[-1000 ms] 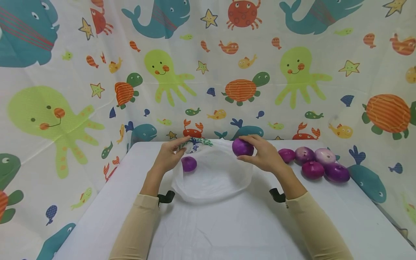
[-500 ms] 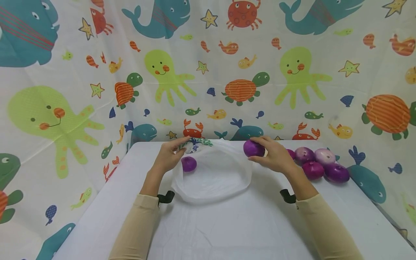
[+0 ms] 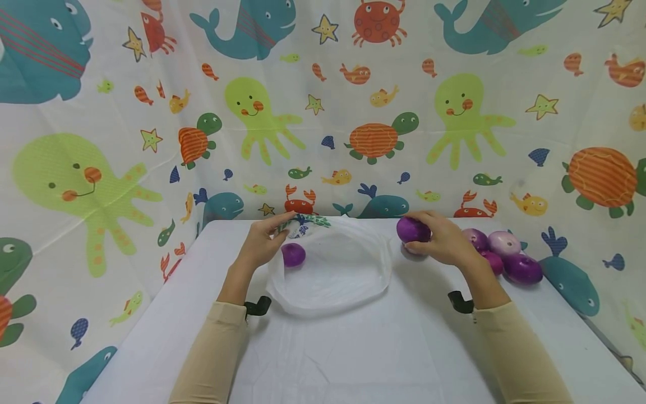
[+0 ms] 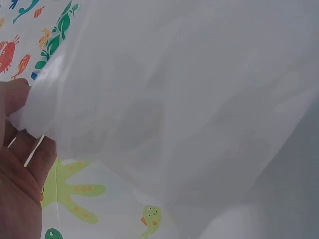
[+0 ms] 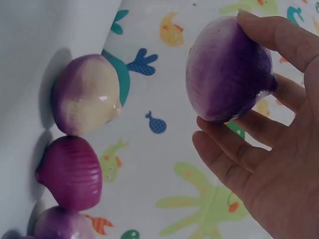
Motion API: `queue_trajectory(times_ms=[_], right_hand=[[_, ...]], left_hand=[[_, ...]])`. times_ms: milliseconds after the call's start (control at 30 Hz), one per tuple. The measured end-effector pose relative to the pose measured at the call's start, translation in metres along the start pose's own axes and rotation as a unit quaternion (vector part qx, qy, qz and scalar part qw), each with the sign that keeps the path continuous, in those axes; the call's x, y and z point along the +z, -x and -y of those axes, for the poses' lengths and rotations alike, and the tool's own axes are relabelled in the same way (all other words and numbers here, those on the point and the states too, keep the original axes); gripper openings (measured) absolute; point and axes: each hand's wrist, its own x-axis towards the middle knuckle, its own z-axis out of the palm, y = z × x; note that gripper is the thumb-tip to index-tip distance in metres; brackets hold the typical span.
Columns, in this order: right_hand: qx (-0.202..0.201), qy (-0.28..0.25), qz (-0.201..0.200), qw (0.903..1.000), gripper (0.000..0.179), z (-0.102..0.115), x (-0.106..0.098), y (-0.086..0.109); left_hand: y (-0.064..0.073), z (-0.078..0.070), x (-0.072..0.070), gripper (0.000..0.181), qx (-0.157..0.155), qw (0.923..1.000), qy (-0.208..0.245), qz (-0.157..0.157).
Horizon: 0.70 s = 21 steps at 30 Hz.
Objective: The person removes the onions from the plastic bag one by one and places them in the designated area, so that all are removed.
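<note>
My left hand (image 3: 262, 242) pinches the rim of a thin white plastic bag (image 3: 328, 307) with a green and blue leaf print. The bag's mouth faces me, and a purple onion (image 3: 294, 255) shows inside at its left. In the left wrist view the bag (image 4: 164, 99) fills most of the picture beside the left hand (image 4: 25, 164). To the right of the bag, my right hand (image 3: 441, 238) holds another purple onion (image 3: 411, 229) between thumb and fingers. The right wrist view shows this onion (image 5: 227, 69), pale on one side, gripped by the right hand (image 5: 271, 164).
Several more onions lie grouped at the table's right, among them a pale one (image 3: 504, 243) and a dark purple one (image 3: 523, 269). The right arm partly covers the group. A white cloth covers the table (image 3: 343, 359); a sea-animal curtain (image 3: 323, 140) hangs behind it.
My right hand has carried the onion rightward, from over the bag's right rim to beside the bag, covering more of the onion group. The left hand and bag have stayed in place.
</note>
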Motion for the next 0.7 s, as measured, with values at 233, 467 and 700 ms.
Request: queue_trajectory(times_ms=[233, 467, 700], right_hand=[[0.016, -0.006, 0.020, 0.9996, 0.071, -0.009, -0.012, 0.004], [0.033, 0.002, 0.038, 0.9987, 0.075, -0.017, -0.021, 0.009], [0.038, 0.010, 0.048, 0.9981, 0.074, -0.025, -0.023, 0.011]], left_hand=[[0.000, -0.001, 0.000, 0.052, -0.005, 1.0000, 0.000, 0.002], [0.000, -0.002, -0.001, 0.052, -0.007, 1.0000, 0.000, 0.004], [0.000, -0.001, 0.000, 0.052, -0.004, 1.0000, 0.000, 0.001]])
